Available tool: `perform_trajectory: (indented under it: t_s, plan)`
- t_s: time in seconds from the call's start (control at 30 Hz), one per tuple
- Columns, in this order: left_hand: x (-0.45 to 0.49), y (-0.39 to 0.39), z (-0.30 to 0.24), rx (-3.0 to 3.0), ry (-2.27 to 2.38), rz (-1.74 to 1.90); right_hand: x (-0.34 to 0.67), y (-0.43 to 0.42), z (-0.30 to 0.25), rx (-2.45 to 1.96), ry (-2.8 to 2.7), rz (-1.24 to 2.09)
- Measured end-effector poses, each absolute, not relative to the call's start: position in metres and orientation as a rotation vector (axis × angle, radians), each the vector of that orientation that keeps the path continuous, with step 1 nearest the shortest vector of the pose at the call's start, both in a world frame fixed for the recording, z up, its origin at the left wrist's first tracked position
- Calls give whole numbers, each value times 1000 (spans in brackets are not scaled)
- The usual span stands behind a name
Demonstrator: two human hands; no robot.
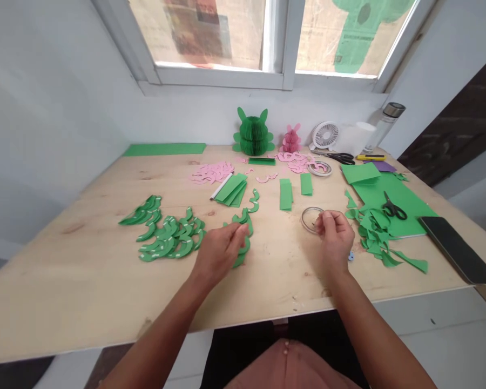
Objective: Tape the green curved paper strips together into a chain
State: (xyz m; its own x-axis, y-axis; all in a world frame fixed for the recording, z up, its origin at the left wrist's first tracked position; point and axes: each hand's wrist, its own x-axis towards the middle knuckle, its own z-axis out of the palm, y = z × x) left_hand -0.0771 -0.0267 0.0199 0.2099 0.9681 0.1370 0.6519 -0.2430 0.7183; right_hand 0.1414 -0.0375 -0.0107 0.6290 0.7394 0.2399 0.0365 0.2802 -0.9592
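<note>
My left hand (221, 249) lies on a small pile of curved green paper cutouts (245, 224) near the table's middle, its fingers pinched on one of the pieces. My right hand (335, 233) is curled at the edge of a clear tape roll (311, 219), fingertips pressed together at the roll; what they pinch is too small to make out. A larger heap of green curved pieces with white strips (170, 237) lies left of my left hand.
Wooden table (85, 259) under a window. Green paper strips (285, 193), pink cutouts (213, 173), green honeycomb figure (253, 132), pink figure (291, 139), small fan (324, 135), scissors (393, 208) on green sheet, green scraps (378, 237), phone (457, 248), another tape roll (319, 168).
</note>
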Motion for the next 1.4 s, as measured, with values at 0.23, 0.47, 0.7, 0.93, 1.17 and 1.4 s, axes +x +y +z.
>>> perform_trajectory:
  t_s: [0.23, 0.47, 0.7, 0.93, 1.17, 1.4]
  plan:
    - [-13, -23, 7, 2281, 1205, 648, 155, -33, -8, -1121, -588, 433]
    - [-2, -30, -19, 2581, 1113, 667, 164, -33, -6, -1222, -663, 503]
    - [-4, -29, -15, 2732, 1076, 534, 191, -46, 3, -1722, -1402, 367]
    - [-7, -29, -16, 2760, 1084, 471, 195, -53, -6, -2001, -1836, -113]
    - [-8, -28, -15, 2746, 1086, 476, 193, -53, -10, -2043, -1969, -309]
    - [-8, -27, -15, 2728, 1083, 458, 193, -51, -14, -2056, -2005, -397]
